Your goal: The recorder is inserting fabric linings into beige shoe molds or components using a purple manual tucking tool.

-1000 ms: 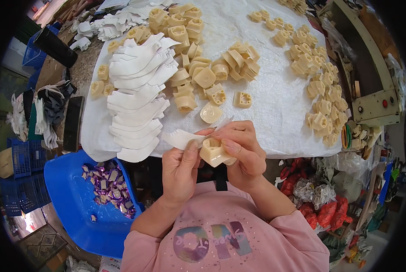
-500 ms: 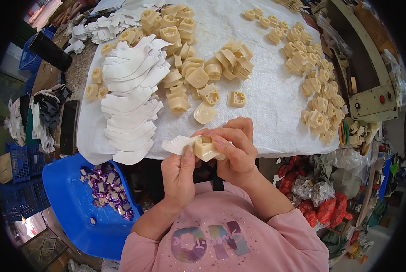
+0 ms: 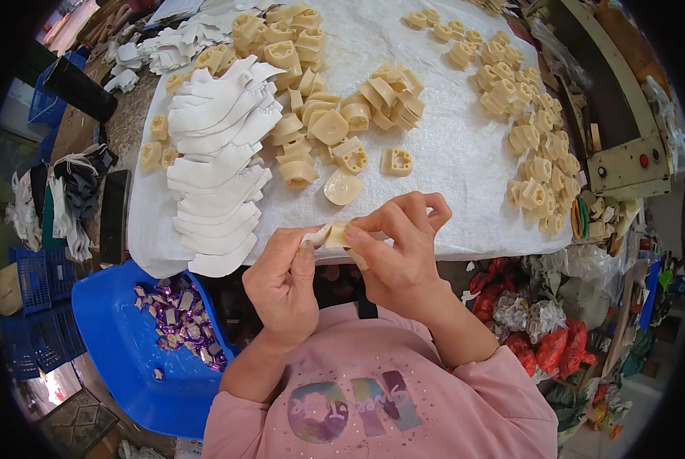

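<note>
Close to my body, at the table's near edge, a beige plastic shoe heel (image 3: 337,234) is held between both hands. My left hand (image 3: 283,287) pinches a white heel cover piece (image 3: 316,236) between thumb and fingers, against the heel's left side. The thumb and fingertips of my right hand (image 3: 404,256) are closed on the heel from the right, partly hiding it. Just beyond my hands lie a loose heel (image 3: 343,187) and another single heel (image 3: 397,162). A row of overlapping white cover pieces (image 3: 218,180) lies to the left.
Beige heels are heaped at the far middle (image 3: 329,126) and spread along the right side (image 3: 538,168) of the white-sheeted table (image 3: 457,206). A blue tub (image 3: 105,344) with purple shiny pieces stands below left. A metal frame with buttons (image 3: 629,164) stands at right.
The heel has been turned so its hollow end no longer faces up. The white piece's free end is now mostly inside my left grip. My left hand has shifted slightly left.
</note>
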